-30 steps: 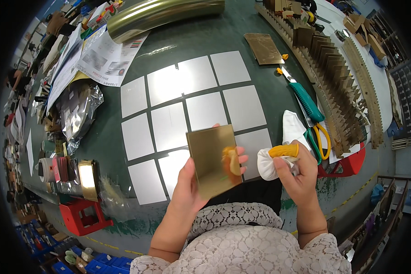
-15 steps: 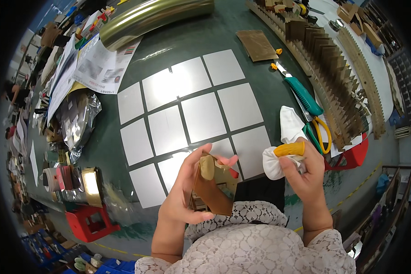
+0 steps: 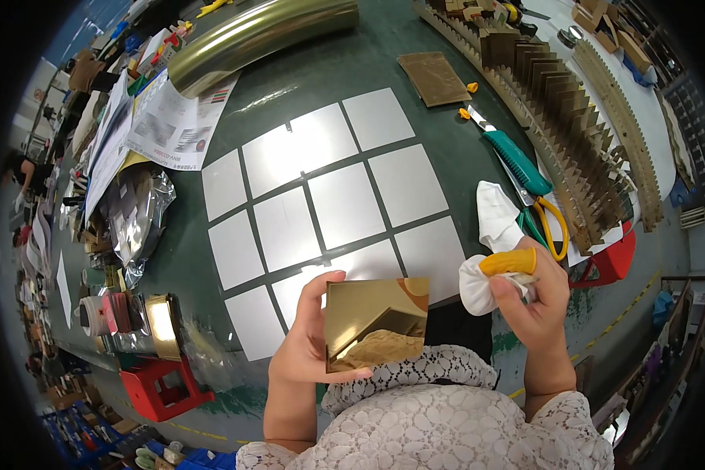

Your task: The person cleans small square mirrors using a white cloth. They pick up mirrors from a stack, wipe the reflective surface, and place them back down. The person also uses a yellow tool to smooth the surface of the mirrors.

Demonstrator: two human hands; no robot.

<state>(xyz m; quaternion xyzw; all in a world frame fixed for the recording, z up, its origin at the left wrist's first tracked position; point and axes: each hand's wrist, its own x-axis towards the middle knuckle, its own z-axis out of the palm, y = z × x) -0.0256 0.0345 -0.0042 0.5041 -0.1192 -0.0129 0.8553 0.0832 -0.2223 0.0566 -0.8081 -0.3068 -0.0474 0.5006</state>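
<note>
A shiny gold mirror-like square plate [image 3: 376, 325] is gripped at its left edge by my left hand [image 3: 299, 348], thumb below and fingers above. The plate's reflective face is turned up toward me. My right hand [image 3: 536, 305], to the right and apart from the plate, is closed on a bunched white cloth [image 3: 475, 286]. A yellow finger cot [image 3: 509, 262] covers one of its fingers. Beyond both hands, several pale silvery square plates [image 3: 348, 202] lie in rows on the dark green table [image 3: 290, 90].
A gold film roll [image 3: 266, 39] lies at the back. To the right are a green-handled cutter [image 3: 518, 163], yellow-handled scissors [image 3: 554, 227], a white cloth piece [image 3: 497, 215] and a toothed rack of brown plates [image 3: 556, 110]. Papers [image 3: 172, 121] and a red stool [image 3: 164, 388] are at left.
My left hand has turned the gold plate so its face lies broad toward me. My right hand with the cloth has shifted slightly right, away from the plate.
</note>
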